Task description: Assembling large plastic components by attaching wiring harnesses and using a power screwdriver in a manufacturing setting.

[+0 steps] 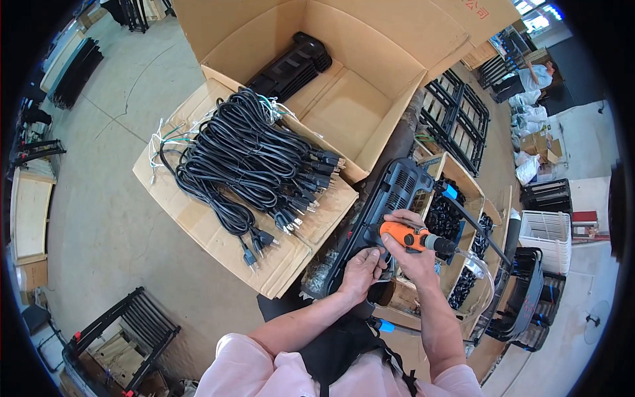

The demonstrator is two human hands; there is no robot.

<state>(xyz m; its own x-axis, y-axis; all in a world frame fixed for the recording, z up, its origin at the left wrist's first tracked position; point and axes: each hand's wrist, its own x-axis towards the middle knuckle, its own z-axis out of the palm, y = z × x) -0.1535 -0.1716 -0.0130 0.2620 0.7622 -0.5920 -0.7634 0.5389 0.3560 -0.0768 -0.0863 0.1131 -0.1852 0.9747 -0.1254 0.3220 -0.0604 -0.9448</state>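
The right hand [405, 255] is clamped around an orange and black power screwdriver [415, 238], its tip hidden behind the fingers and pointed down at a long black ribbed plastic housing [390, 198] that slants from the person's lap up toward the large open cardboard box [344, 106]. The left hand [360, 271] lies flat with fingers curled on the near end of that housing, just beside the right hand, pressing rather than gripping. To the left, a flattened sheet of corrugated cardboard [198, 225] carries a heap of coiled black rubber power cords with plugs [248, 162], their bare wire ends fanning off the far left edge. The box's near flap almost touches the housing, so room there is tight. On the right, small cardboard bins of glossy black parts [444, 218] crowd against the housing. Bare grey concrete floor [99, 231] opens widely on the left, bordered by black metal frames [126, 324].
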